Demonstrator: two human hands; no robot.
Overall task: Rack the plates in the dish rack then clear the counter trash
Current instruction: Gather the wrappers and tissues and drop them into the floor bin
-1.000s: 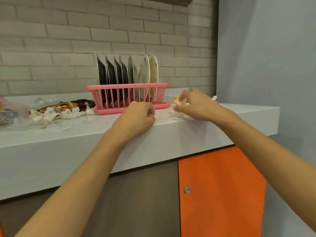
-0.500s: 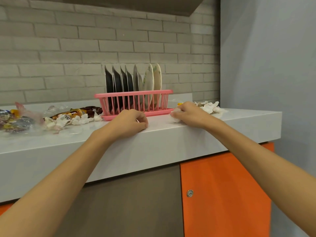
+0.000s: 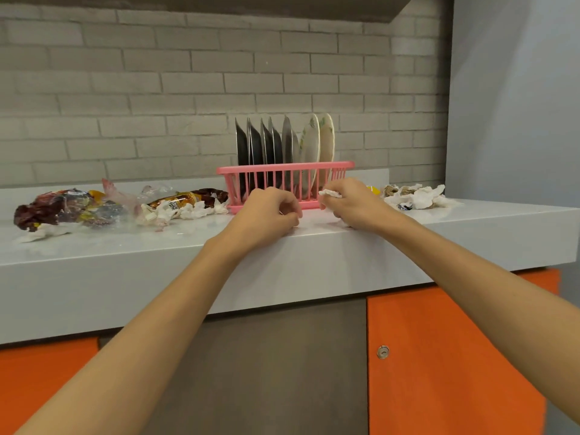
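Note:
A pink dish rack (image 3: 284,168) stands on the grey counter (image 3: 376,243) against the brick wall, with several plates (image 3: 282,141) upright in it, dark ones at the left and pale ones at the right. My right hand (image 3: 354,204) grips a crumpled white tissue (image 3: 329,193) just in front of the rack's right end. My left hand (image 3: 266,215) rests on the counter in front of the rack with its fingers curled; I cannot tell whether it holds anything.
Crumpled wrappers, plastic bags and tissues (image 3: 103,208) lie on the counter left of the rack. More crumpled tissues and scraps (image 3: 414,196) lie to its right. Orange cabinet doors (image 3: 455,356) sit under the counter; a grey wall closes the right side.
My right hand has drawn back from the trash pile on the right with a white tissue now in its fingers. My left hand stayed in front of the rack.

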